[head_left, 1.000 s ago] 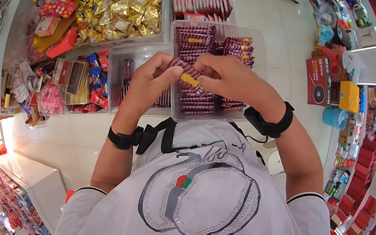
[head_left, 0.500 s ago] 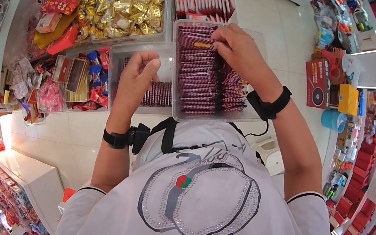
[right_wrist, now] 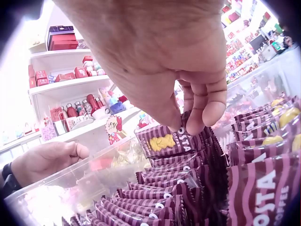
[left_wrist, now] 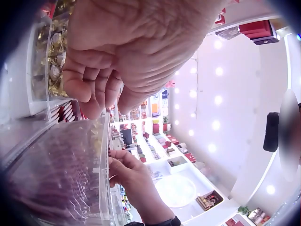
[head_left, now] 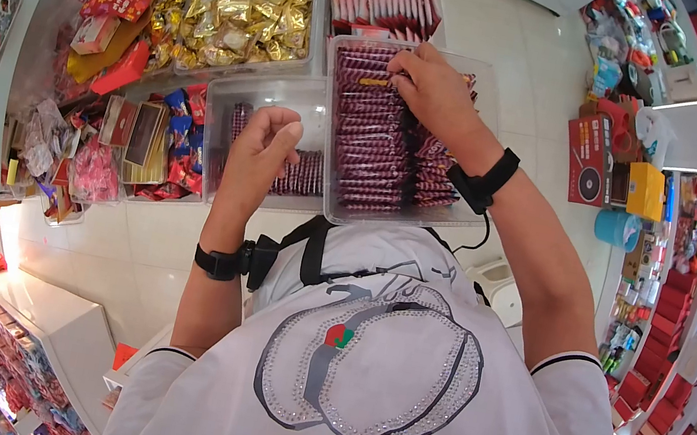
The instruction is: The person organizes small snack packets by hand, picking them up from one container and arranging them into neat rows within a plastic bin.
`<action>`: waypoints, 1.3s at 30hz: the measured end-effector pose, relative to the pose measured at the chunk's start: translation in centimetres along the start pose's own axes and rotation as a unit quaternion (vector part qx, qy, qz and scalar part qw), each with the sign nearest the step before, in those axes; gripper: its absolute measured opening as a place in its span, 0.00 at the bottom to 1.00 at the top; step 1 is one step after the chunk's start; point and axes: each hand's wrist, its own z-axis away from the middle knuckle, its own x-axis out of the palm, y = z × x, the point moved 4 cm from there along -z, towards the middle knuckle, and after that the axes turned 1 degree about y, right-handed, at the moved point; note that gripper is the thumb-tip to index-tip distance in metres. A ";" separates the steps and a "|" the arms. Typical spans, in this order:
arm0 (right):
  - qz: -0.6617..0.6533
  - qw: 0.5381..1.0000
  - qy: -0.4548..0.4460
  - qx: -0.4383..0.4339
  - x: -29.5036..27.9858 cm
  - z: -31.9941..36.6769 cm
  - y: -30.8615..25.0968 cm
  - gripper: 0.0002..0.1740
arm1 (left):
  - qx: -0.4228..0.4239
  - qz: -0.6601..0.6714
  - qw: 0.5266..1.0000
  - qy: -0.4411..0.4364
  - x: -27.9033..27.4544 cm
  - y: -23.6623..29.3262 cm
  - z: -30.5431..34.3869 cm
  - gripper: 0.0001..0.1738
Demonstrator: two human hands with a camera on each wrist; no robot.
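Note:
In the head view my right hand (head_left: 440,92) is over the far end of a clear plastic box (head_left: 325,153) packed with rows of purple striped packets (head_left: 369,151). Its thumb and fingers pinch the top edge of a coffee packet (right_wrist: 162,142) with a yellow picture, at the end of the left row. This packet stands upright against the others. My left hand (head_left: 262,151) hovers over a second clear bin (head_left: 217,115) on the left, fingers loosely curled and nothing in them. More striped packets (head_left: 300,174) line that bin.
Gold-wrapped sweets (head_left: 250,9) fill a bin beyond the hands, beside a bin of red-and-white packets (head_left: 383,11). Small boxes and red packs crowd the left side. A white stool (head_left: 499,286) stands by my right side, and stocked shelves (head_left: 667,339) line the far right.
Both hands held a packet over the box earlier. My left hand has let go and drawn back left, while my right hand has moved to the row's far end. Little differs over the last half second.

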 end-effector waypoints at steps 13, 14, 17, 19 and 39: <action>0.050 0.998 0.016 -0.017 0.0 0.0 -0.6 0.09 | -0.008 -0.014 1.000 -0.009 0.4 -0.2 -0.1 0.17; 0.051 0.998 0.016 -0.020 0.0 0.0 -0.6 0.09 | -0.010 -0.016 1.000 -0.009 0.3 -0.2 -0.2 0.17; 0.046 0.998 0.032 -0.015 -0.1 0.0 -0.8 0.10 | -0.013 -0.020 1.000 -0.010 0.2 -0.4 -0.2 0.17; 0.043 0.999 0.024 -0.007 0.0 0.0 -0.6 0.11 | -0.014 -0.020 1.000 -0.009 0.2 -0.7 -0.3 0.17; 0.037 0.999 0.026 -0.026 0.4 -0.2 -0.6 0.08 | -0.067 -0.042 0.997 -0.024 -0.3 -3.3 -1.0 0.16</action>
